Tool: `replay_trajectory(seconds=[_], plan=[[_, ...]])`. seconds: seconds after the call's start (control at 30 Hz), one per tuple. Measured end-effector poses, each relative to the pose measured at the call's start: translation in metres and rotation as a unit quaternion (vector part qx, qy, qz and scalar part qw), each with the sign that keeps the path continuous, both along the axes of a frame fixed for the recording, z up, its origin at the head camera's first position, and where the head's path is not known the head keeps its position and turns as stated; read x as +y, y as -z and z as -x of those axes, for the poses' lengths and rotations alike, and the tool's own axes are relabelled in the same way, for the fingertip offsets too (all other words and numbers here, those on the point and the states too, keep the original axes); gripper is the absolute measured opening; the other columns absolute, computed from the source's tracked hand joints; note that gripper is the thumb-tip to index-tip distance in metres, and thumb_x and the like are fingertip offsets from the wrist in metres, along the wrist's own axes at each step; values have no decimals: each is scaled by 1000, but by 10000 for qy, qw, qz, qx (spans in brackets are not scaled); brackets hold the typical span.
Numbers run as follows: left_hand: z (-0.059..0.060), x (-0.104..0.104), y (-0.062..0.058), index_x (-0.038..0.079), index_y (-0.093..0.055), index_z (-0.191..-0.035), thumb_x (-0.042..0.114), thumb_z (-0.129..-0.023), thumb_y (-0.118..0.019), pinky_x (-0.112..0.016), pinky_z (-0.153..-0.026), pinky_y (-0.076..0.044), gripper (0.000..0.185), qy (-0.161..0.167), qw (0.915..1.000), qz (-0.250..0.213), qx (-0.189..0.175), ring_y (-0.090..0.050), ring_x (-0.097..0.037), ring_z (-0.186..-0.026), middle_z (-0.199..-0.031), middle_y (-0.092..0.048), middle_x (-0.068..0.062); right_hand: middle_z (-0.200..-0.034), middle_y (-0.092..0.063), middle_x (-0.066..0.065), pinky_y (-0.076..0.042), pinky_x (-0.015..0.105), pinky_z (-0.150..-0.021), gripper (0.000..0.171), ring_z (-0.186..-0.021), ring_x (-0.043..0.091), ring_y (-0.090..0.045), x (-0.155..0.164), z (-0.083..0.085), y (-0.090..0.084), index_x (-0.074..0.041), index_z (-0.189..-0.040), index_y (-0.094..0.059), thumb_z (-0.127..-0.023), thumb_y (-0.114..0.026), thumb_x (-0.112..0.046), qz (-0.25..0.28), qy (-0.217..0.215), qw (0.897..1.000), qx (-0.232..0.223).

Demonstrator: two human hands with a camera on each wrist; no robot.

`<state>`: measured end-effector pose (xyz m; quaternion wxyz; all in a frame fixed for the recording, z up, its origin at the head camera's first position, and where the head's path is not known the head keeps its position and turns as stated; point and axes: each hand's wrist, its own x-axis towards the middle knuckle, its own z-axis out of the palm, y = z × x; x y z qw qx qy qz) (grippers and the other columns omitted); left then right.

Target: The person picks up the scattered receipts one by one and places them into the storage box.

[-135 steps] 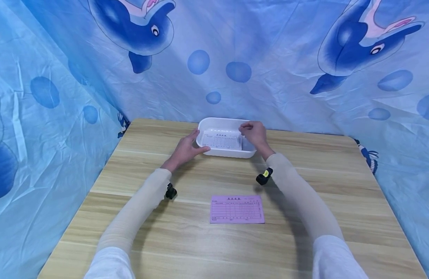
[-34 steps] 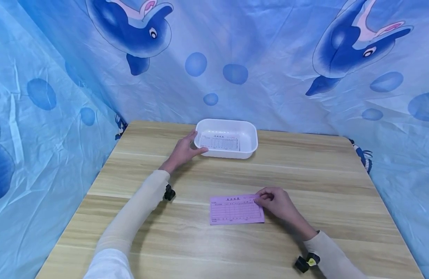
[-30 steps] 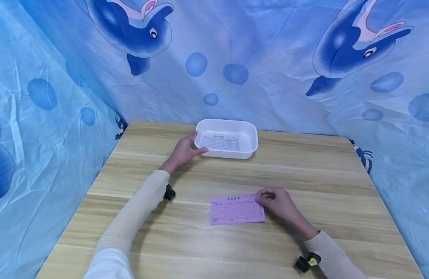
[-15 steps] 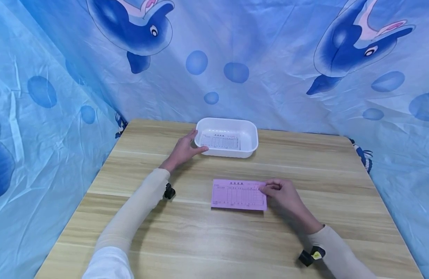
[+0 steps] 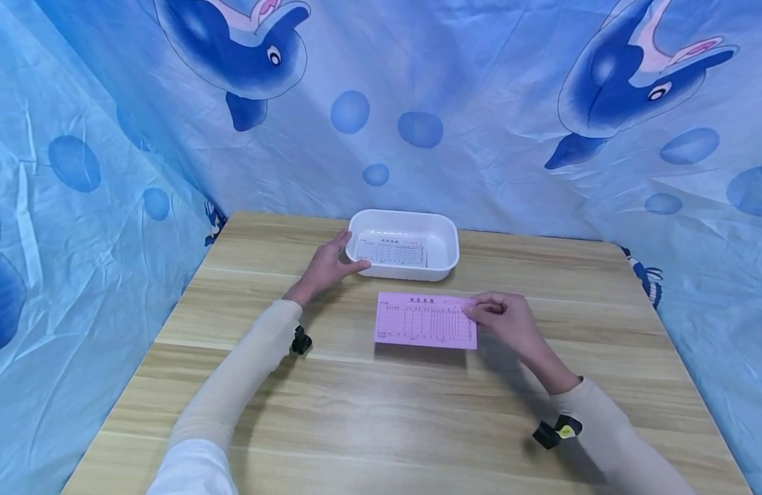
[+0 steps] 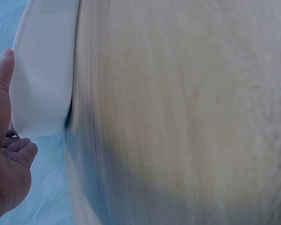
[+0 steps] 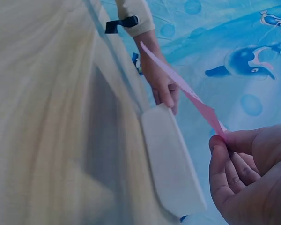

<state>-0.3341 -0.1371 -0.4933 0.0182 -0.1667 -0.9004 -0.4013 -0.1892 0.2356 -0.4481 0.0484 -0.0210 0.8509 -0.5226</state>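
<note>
My right hand [image 5: 511, 326] pinches a pink printed form [image 5: 424, 326] at its upper right corner, thumb against fingertips. The sheet is raised off the table, its shadow below it. In the right wrist view the form [image 7: 192, 96] appears nearly edge-on, slightly bent. My left hand [image 5: 327, 268] holds the left end of a white plastic tray [image 5: 443, 273], thumb along the front wall and fingers at the left side. A white printed form [image 5: 390, 253] lies inside the tray towards its left. In the left wrist view the thumb rests against the tray wall [image 6: 44, 70].
The wooden table [image 5: 356, 412] carries the tray near its back edge. A blue curtain [image 5: 480, 172] printed with dolphins hangs directly behind and along the sides. A wrist camera [image 5: 554, 433] is strapped to the right forearm, another wrist camera [image 5: 302, 340] to the left.
Earlier the right hand was at the tray; it then took the pink form by its corner, lifted it and moved it towards the tray. The left hand has stayed at the tray.
</note>
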Motion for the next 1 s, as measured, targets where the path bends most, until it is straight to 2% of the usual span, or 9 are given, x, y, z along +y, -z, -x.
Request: replay_trajectory(seconds=[0.13, 0.27, 0.53, 0.77, 0.9, 1.0], plan=[[0, 1, -1, -6, -31, -156, 50, -83, -83, -47, -126, -25, 106, -32, 10000, -4, -37, -24, -36, -153, -165, -25, -24, -103, -76, 16, -64, 35, -76, 27, -85, 12, -72, -1, 9, -12, 3, -115, -73, -95, -75, -15, 68, 126, 9998, 137], [0, 1, -1, -5, -30, -156, 51, -83, -83, -46, -125, -25, 106, -61, 9999, 24, -81, -24, -36, -154, -166, -24, -23, -103, -75, 17, -63, 28, -72, 29, -82, 11, -72, -1, 20, -23, 2, -116, -73, -95, -75, -17, 47, 201, 9994, 283], [0, 1, -1, -3, -29, -158, 50, -84, -82, -48, -126, -25, 105, -85, 9999, 16, -137, -23, -36, -154, -167, -22, -21, -106, -75, 17, -62, 23, -74, 34, -84, 10, -73, -5, 41, -43, 0, -118, -72, -95, -76, -24, 83, 324, 9982, 506], [-1, 1, -1, -3, -29, -158, 47, -85, -82, -47, -125, -25, 103, -83, 9998, 4, -168, -23, -35, -154, -167, -23, -21, -107, -75, 16, -62, 22, -73, 35, -84, 11, -73, -14, 60, -50, -1, -119, -72, -95, -76, -26, 136, 473, 9968, 635], [-1, 1, -1, -3, -30, -158, 46, -85, -82, -46, -125, -27, 102, -101, 9998, 36, -190, -23, -35, -154, -167, -23, -20, -109, -74, 16, -63, 26, -76, 35, -85, 12, -73, -19, 73, -52, -1, -118, -73, -94, -76, -27, 279, 450, 9958, 753], [-1, 1, -1, -2, -29, -158, 50, -84, -81, -46, -125, -27, 104, -95, 9998, 23, -190, -23, -34, -154, -167, -23, -20, -107, -74, 17, -63, 27, -75, 31, -84, 12, -73, -23, 84, -53, 0, -116, -74, -94, -76, -22, 532, 449, 9942, 814]])
